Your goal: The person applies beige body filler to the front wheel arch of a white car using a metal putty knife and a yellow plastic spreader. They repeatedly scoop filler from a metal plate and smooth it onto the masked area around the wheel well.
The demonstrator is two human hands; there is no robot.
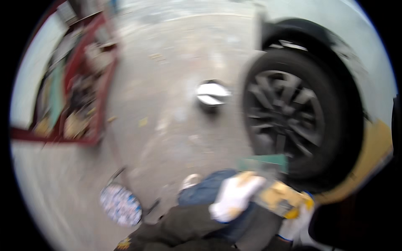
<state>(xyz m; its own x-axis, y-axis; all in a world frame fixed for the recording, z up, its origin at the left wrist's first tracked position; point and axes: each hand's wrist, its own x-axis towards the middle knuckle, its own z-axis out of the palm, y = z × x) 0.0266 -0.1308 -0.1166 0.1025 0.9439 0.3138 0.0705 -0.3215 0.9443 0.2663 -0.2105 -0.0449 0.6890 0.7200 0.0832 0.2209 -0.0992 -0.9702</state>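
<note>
My left hand (238,195), in a white glove smeared with tan, is closed at the near edge of a flat green-edged scraper (273,162). Beside it, a tan-smeared board (278,196) with grey patches is gripped by my right hand (298,213), whose white glove has yellow on its fingers. Both hands are close together over my lap, just left of a car wheel (284,108). Motion blur hides the exact finger positions and where the scraper and board meet.
The wheel sits inside a dark arch; tan filler (374,157) covers part of the pale body panel behind it. A round can with a white top (211,94) stands on the concrete floor. A patterned round stool (120,205) and a red bin of scraps (100,79) are leftward.
</note>
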